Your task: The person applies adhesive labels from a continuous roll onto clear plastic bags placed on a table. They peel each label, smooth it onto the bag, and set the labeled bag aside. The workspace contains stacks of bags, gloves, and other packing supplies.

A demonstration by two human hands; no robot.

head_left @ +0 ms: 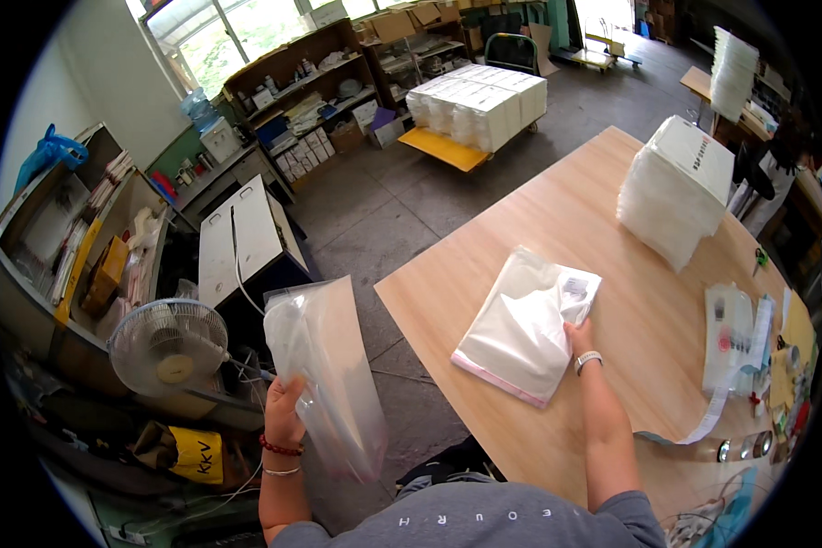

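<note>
Left of the counter point(502, 233), the left hand point(285, 416) is gripping clear plastic bags point(333, 365). On the counter's near-left part, a white plastic package point(511, 320) is lying flat; the right hand point(580, 339) is touching its right edge, its grip unclear. A tall white stack point(671, 187) is standing toward the counter's far right.

on the table point(539, 219) now: white bags point(507, 315) lying flat, a white stack point(671, 196) beyond, a paper strip point(714, 413) curling rightward.

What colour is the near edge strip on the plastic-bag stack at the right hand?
Pink; the strip shows best in the head view.
</note>
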